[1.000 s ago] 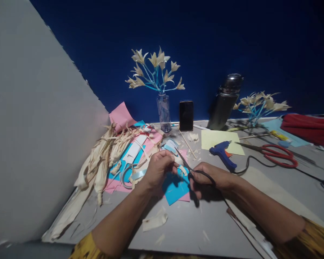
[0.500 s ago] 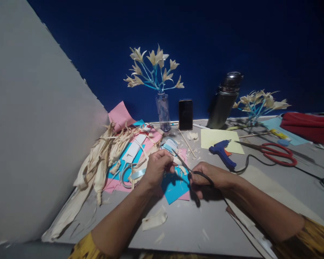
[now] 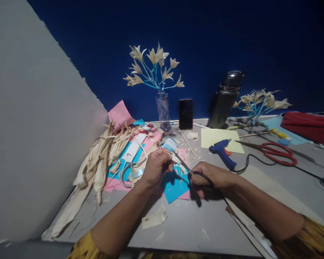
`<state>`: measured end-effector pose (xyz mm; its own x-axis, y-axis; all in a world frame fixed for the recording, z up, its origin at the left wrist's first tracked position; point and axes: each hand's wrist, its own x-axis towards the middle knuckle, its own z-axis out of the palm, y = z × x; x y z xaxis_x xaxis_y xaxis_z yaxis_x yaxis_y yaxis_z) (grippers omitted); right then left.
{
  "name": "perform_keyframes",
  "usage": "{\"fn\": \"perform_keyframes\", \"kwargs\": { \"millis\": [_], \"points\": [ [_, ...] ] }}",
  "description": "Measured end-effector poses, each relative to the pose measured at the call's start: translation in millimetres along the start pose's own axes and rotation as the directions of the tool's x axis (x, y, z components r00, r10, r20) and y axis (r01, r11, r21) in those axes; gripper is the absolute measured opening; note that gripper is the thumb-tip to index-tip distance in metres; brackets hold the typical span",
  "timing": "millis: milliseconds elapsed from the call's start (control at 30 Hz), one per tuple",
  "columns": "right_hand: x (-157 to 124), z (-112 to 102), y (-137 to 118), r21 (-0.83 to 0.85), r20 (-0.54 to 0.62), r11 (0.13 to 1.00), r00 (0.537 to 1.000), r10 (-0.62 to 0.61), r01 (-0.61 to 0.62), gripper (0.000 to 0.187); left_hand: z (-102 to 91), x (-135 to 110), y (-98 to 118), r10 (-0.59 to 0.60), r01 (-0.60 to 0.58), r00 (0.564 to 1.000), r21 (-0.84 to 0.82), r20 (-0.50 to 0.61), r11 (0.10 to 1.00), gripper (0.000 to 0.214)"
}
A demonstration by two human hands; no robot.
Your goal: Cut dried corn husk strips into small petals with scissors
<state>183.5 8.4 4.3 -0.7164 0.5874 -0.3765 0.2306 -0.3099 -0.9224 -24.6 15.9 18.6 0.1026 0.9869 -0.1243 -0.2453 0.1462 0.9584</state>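
My right hand (image 3: 214, 175) grips black-handled scissors (image 3: 184, 164), their blades pointing up and left toward my other hand. My left hand (image 3: 157, 166) is closed in a pinch on a small pale piece of corn husk (image 3: 176, 159), mostly hidden by the fingers and lying close to the blades. Below both hands lies a blue paper sheet (image 3: 175, 189) with husk scraps on it. Nearer the front edge rests a loose strip of husk (image 3: 154, 220).
Dried husks (image 3: 90, 169) heap on the left. Husk flowers (image 3: 156, 57) stand in a clear vase (image 3: 163, 111) beside a phone (image 3: 185, 114) and a leaning flask (image 3: 224, 102). At right are a blue glue gun (image 3: 223, 153), its cord and red-handled scissors (image 3: 278, 154).
My left hand has shifted very slightly left and up, its fingers still pinched. The scissors in my right hand stay almost where they were.
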Motion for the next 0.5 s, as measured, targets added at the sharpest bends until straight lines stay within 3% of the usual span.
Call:
{"fn": "perform_keyframes", "kwargs": {
  "millis": [500],
  "points": [
    [0.0,3.0,-7.3,-0.091,-0.028,0.995,0.999,-0.032,0.029,0.034,-2.9,1.2,4.9,-0.011,0.011,1.0,-0.016,0.021,1.0,0.015]
  ]
}}
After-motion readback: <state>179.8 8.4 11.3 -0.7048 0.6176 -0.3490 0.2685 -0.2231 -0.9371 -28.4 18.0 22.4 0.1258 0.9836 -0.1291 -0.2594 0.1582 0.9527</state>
